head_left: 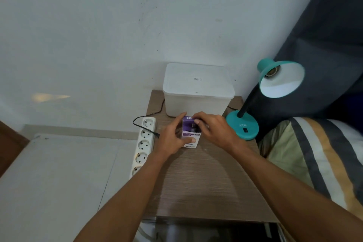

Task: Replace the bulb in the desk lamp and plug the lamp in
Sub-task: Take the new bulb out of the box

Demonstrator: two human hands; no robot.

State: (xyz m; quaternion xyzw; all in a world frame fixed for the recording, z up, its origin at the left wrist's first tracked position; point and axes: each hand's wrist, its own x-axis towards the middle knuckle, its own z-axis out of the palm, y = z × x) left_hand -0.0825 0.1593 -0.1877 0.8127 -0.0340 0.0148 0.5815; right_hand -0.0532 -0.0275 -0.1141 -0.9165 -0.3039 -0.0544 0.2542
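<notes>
A: What's the biggest thing around the hands?

B: The wooden table (206, 179) under them. Beyond the fingers, against the wall, sits a white lidded tub (198, 90).

A: And the lamp?

B: A teal desk lamp (242, 126) stands just past the right hand (214, 129), out to that hand's right. Its shade tips toward the camera and the socket inside looks empty.

A: Anything off the other side?

B: A white power strip (144, 143) lies to the left of the left hand (172, 137), along the table's edge. A black cord (145, 119) loops over it, and its plug end lies loose close by the left wrist.

A: So where's the bulb?

B: In the small purple-and-white bulb box (189, 133), standing between both hands. The left hand is clamped round the box, thumb across the front. The right hand's fingertips are pinched in at the open top. Something dark shows inside; I cannot tell what it is.
</notes>
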